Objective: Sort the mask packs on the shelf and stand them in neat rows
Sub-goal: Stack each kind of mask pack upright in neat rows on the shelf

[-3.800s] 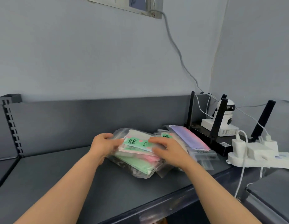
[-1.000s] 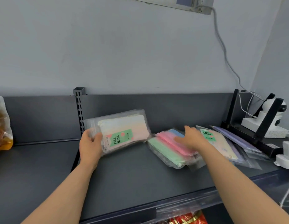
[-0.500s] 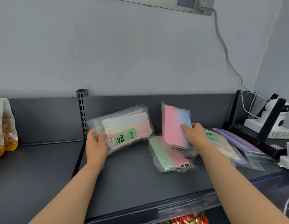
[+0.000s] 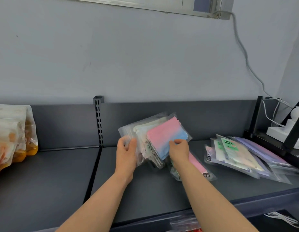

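Two mask packs (image 4: 155, 139) stand tilted above the shelf (image 4: 153, 195), left hand (image 4: 127, 151) closed on the pale one, right hand (image 4: 178, 150) pinching the pink-blue one; light, floppy, slick film, likely best gripped by the edges.

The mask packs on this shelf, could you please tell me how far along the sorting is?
No neat row stands yet. In hand: the left hand props a few packs, and the right hand adds the pink-and-blue pack to them. Left: one pack lying under the right forearm and the flat pile to its right.
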The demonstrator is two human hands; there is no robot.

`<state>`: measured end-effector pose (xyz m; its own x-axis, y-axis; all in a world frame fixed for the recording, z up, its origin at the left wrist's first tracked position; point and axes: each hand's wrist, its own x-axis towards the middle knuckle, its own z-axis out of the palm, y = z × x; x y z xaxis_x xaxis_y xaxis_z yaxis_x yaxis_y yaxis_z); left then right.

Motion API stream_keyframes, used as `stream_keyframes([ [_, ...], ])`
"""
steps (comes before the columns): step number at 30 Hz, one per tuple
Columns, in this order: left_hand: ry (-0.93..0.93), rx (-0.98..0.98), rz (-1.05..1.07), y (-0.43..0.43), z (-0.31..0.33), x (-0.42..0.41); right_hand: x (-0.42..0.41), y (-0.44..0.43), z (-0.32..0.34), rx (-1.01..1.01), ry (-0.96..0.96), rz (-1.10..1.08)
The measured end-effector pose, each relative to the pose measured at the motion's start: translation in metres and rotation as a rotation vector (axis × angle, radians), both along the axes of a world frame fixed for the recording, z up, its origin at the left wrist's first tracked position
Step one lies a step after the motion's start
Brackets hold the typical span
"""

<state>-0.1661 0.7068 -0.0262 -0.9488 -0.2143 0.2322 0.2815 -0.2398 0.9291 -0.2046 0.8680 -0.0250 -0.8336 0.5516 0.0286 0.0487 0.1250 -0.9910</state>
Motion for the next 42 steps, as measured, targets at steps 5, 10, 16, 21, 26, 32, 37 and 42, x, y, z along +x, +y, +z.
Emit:
stream_keyframes([
  [5,-0.006,-0.027,-0.005,-0.005,-0.002,-0.003,0.006,-0.006,0.002,0.135,-0.023,0.084],
  [10,-0.041,-0.111,0.203,-0.023,0.000,-0.012,0.017,0.021,0.020,0.445,-0.123,0.238],
  [16,0.009,-0.169,0.392,-0.040,-0.006,-0.021,0.040,0.066,0.027,0.825,-0.540,0.293],
  [21,0.009,-0.165,0.426,-0.043,-0.010,-0.026,0.044,0.063,0.028,0.778,-0.517,0.278],
  [26,-0.017,-0.173,0.447,-0.048,-0.014,-0.029,0.039,0.069,0.028,0.612,-0.436,0.117],
  [32,-0.031,-0.233,0.458,-0.048,-0.013,-0.025,0.042,0.092,0.053,0.365,-0.006,0.054],
  [37,-0.006,-0.251,0.373,-0.042,-0.007,-0.024,0.047,0.092,0.075,0.523,0.041,0.383],
  [42,0.001,-0.230,0.240,-0.037,-0.003,-0.030,0.031,0.071,0.080,0.847,-0.024,0.570],
])
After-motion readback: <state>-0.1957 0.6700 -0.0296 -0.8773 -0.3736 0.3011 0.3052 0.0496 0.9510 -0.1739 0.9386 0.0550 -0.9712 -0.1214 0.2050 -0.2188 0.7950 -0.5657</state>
